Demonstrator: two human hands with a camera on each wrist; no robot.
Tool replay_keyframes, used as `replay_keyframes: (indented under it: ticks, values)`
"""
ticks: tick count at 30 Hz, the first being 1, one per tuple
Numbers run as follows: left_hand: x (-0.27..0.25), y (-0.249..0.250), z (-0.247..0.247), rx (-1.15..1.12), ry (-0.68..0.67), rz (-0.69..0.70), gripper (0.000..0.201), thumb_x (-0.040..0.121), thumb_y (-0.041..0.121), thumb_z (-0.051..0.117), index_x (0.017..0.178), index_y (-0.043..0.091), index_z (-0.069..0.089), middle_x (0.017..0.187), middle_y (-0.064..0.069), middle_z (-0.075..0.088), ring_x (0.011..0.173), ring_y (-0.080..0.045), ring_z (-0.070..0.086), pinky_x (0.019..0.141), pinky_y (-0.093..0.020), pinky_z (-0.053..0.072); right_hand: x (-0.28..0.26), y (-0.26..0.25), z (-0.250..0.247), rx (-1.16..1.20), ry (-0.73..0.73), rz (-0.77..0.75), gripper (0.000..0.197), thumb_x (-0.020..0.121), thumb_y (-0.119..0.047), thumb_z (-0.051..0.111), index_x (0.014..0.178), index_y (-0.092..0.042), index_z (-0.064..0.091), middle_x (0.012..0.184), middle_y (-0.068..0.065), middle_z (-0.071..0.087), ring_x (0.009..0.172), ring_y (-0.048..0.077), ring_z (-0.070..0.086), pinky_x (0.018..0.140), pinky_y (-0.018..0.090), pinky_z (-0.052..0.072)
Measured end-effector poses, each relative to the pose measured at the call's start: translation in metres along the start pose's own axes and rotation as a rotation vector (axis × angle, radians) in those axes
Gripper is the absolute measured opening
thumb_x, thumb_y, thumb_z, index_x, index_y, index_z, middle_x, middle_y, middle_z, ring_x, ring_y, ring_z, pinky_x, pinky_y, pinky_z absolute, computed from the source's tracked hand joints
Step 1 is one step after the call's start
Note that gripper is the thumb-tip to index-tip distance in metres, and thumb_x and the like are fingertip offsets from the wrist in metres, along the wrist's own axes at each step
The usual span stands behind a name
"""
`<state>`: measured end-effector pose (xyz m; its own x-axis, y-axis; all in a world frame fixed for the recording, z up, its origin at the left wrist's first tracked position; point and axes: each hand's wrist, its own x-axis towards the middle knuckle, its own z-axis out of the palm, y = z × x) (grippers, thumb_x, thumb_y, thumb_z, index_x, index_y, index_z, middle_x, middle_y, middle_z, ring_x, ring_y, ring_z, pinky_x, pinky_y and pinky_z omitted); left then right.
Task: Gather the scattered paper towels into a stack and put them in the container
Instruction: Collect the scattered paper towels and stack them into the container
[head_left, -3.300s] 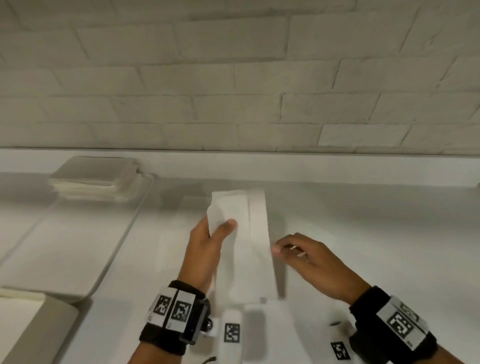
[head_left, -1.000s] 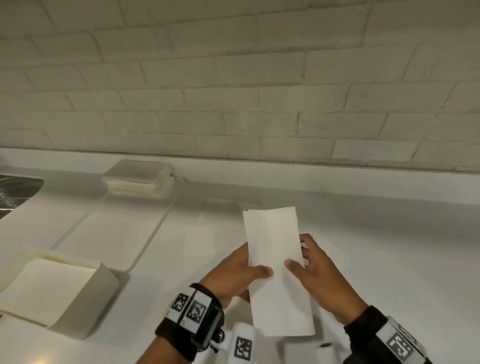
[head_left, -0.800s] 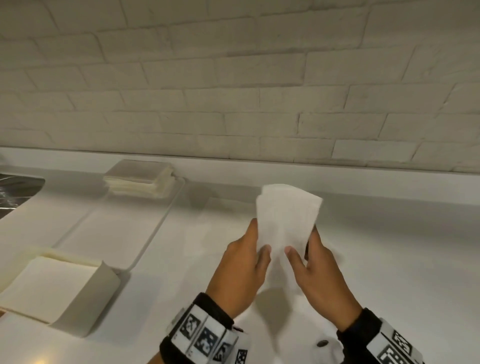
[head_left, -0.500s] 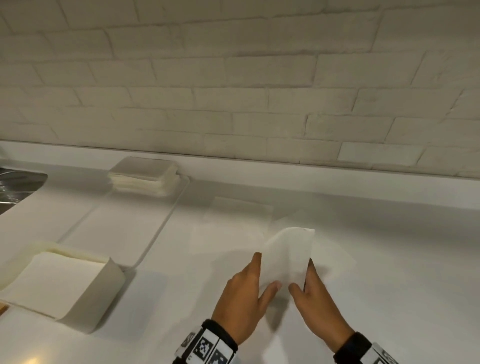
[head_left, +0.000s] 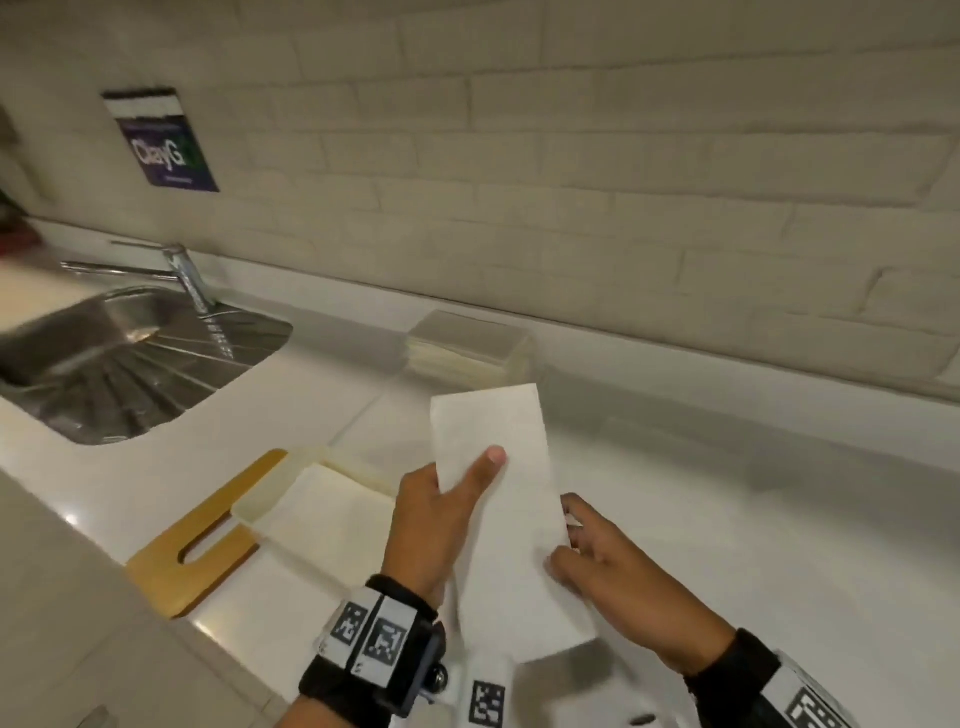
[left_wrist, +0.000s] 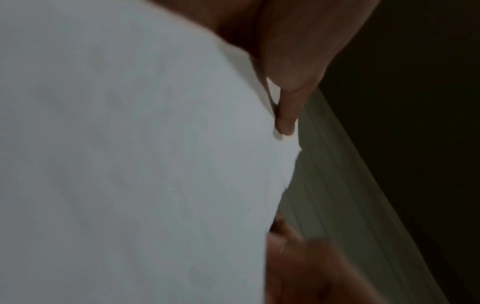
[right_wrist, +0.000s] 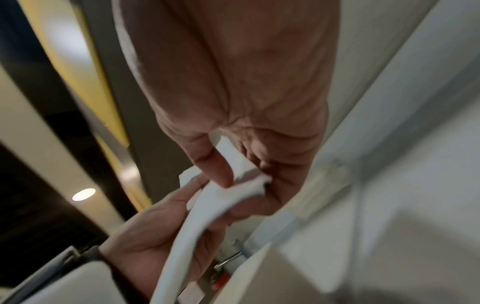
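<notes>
A stack of white paper towels (head_left: 511, 519) is held upright above the white counter between both hands. My left hand (head_left: 441, 514) grips its left edge, thumb across the front. My right hand (head_left: 592, 556) pinches the right edge lower down; in the right wrist view its thumb and fingers clamp the stack of paper towels (right_wrist: 233, 185). The paper towels (left_wrist: 130, 154) fill the left wrist view. The cream open container (head_left: 260, 506) sits on the counter just left of my left hand, with paper lying in it.
A wooden cutting board (head_left: 197, 551) lies under the container near the counter's front edge. A steel sink (head_left: 109, 364) with a tap is at far left. Another pile of folded towels (head_left: 467, 348) rests on a clear tray by the brick wall.
The hands lifted the towel stack off the counter and carried it left toward the container. The view swung left, bringing the sink and cutting board into sight.
</notes>
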<state>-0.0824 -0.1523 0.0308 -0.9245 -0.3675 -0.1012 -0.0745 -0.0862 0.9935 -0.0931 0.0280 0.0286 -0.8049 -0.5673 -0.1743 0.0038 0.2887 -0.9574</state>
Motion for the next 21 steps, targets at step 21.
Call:
replay_keyframes:
  ticks: [21]
  values:
    - [0.070, -0.003, -0.202, 1.613, 0.146, 0.425, 0.045, 0.068, 0.034, 0.090, 0.107, 0.019, 0.072, 0.098, -0.002, 0.068, 0.085, -0.027, 0.062, 0.061, -0.038, 0.054, 0.142, -0.032, 0.139, -1.271, -0.108, -0.215, 0.066, 0.091, 0.002, 0.048, 0.151, -0.008, 0.023, 0.135, 0.013, 0.042, 0.111, 0.029, 0.050, 0.074, 0.035, 0.037]
